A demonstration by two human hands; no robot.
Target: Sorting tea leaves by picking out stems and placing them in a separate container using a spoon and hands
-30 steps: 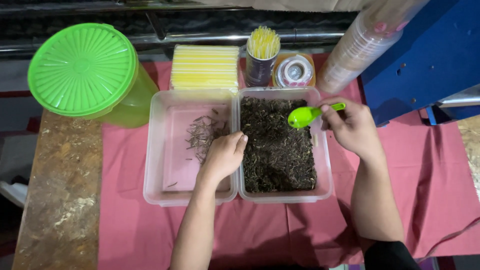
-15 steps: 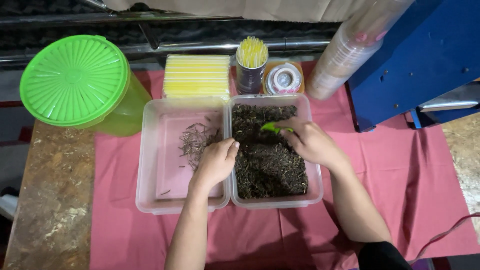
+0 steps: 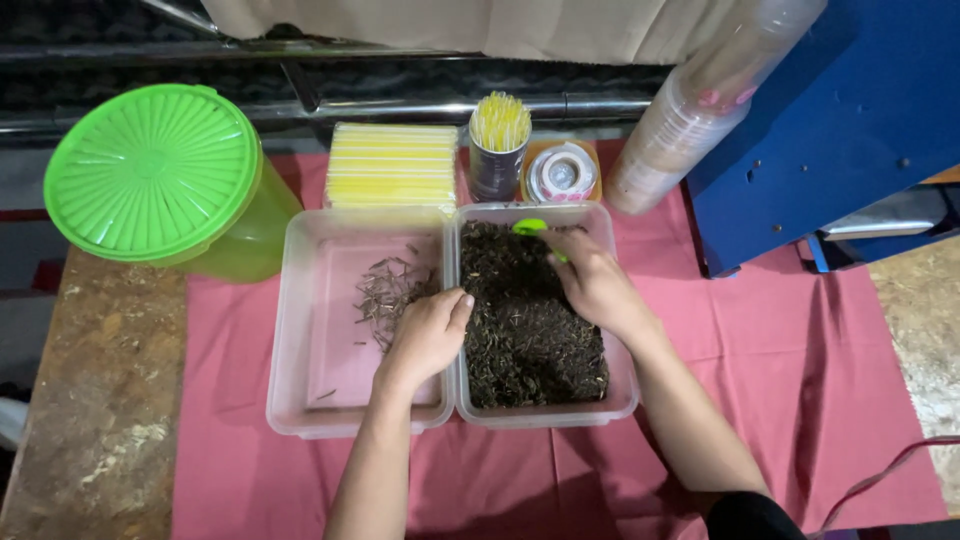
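Two clear plastic tubs sit side by side on a pink cloth. The right tub (image 3: 622, 380) is full of dark dried tea leaves (image 3: 525, 330). The left tub (image 3: 300, 330) holds a small scatter of thin stems (image 3: 385, 290). My right hand (image 3: 590, 280) grips a small green scoop (image 3: 530, 228), its bowl pushed into the leaves at the tub's far end. My left hand (image 3: 428, 335) rests on the wall between the two tubs, fingers curled, near the stems.
A large green-lidded container (image 3: 160, 175) stands at the far left. Behind the tubs are a block of yellow straws (image 3: 392, 165), a cup of straws (image 3: 498, 140), a tape roll (image 3: 562, 172) and a tilted stack of clear cups (image 3: 690, 110). A blue machine (image 3: 840, 120) is at the right.
My right hand carried the green scoop from above the tub's right rim leftward and down into the tea leaves. My left hand stayed on the divider.
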